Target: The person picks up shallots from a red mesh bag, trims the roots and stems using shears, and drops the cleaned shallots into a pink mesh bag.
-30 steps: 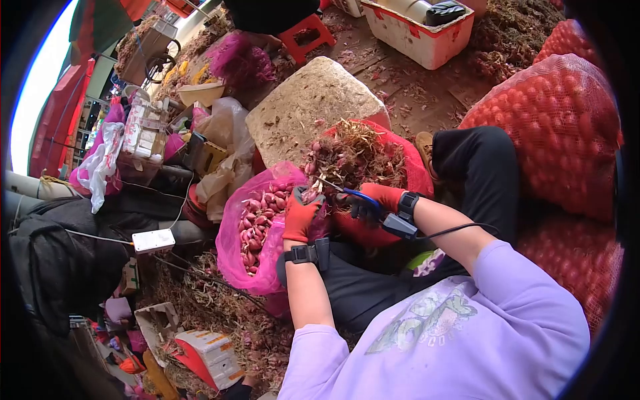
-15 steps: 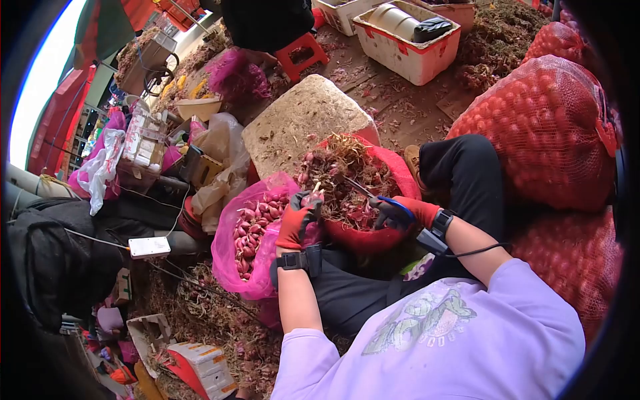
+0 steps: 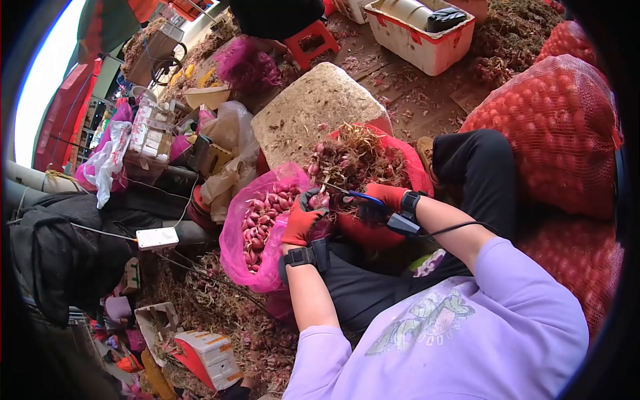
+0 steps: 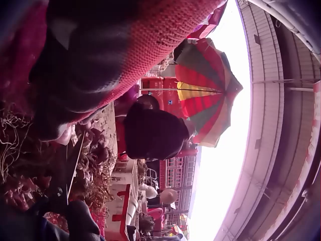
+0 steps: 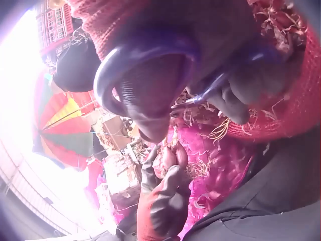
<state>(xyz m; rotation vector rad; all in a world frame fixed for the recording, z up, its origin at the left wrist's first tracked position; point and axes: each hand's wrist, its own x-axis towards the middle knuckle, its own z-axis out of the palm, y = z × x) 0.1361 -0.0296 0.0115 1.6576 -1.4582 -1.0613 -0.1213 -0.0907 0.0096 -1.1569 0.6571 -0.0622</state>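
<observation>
My left hand, in a red and dark-coated glove, pinches a small bunch of shallots by the bulbs, stalks up. In my gloved right hand is a pair of scissors with blue handles, its loops around thumb and fingers. The blades point left, tips right at the stalks in the head view. Below my left wrist a pink mesh bag holds many trimmed shallots. Under the scissors, a red mesh bag is full of shallots with dry stalks and roots.
A dirty foam slab lies just beyond the bags. Big red mesh sacks of bulbs stand at the right. Further off are a white foam box and a red stool. Dry trimmings cover the ground at lower left.
Half a second ago the scissors were apart from the left hand, to its right; now their tips are back at the stalks. The left hand keeps its hold. The head view has shifted slightly.
</observation>
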